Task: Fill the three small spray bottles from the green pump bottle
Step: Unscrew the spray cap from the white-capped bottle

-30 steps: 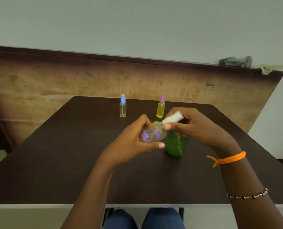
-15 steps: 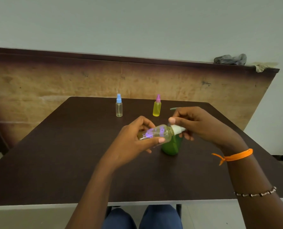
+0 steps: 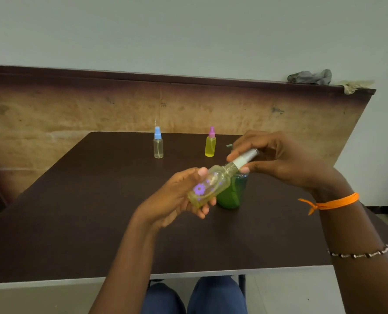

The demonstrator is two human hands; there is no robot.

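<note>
My left hand grips a small clear spray bottle with purple flower prints, held tilted above the dark table. My right hand pinches its white spray cap between thumb and fingers. Just behind the tilted bottle stands the green bottle, with no pump head on it and partly hidden. At the far side of the table stand a clear spray bottle with a blue cap and a yellow spray bottle with a pink cap, both upright.
A small pale green piece shows on the table beyond my right hand's fingers. A wooden panel rises behind the table, with a grey cloth on its top edge. My knees are under the near edge.
The flowered bottle has gone from lying nearly level to pointing its cap up and right. My right hand rose with the cap. The two far bottles have not moved.
</note>
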